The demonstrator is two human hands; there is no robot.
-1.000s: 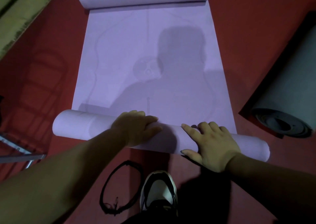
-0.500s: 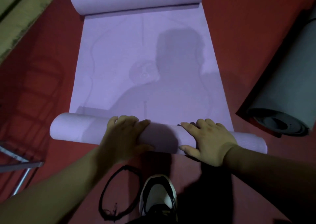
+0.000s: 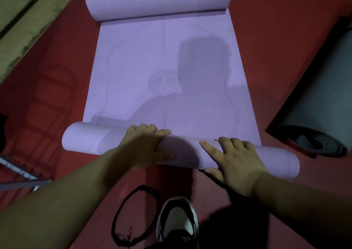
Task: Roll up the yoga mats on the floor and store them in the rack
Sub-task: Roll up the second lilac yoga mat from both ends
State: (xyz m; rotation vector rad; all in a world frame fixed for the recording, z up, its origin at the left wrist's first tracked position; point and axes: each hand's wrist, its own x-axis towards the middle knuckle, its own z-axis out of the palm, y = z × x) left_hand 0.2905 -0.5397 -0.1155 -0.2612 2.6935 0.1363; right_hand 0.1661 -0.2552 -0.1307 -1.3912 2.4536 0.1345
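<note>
The left grip curls around the roll of the purple yoga mat. The right grip presses on it with straight fingers, probably so the roll stays tight.

Both bare forearms reach in from the lower corners toward the frame's centre. The left hand curls its fingers over the top of the mat roll, thumb on the near side. The right hand lies flatter on it, fingers spread, thumb low.
</note>
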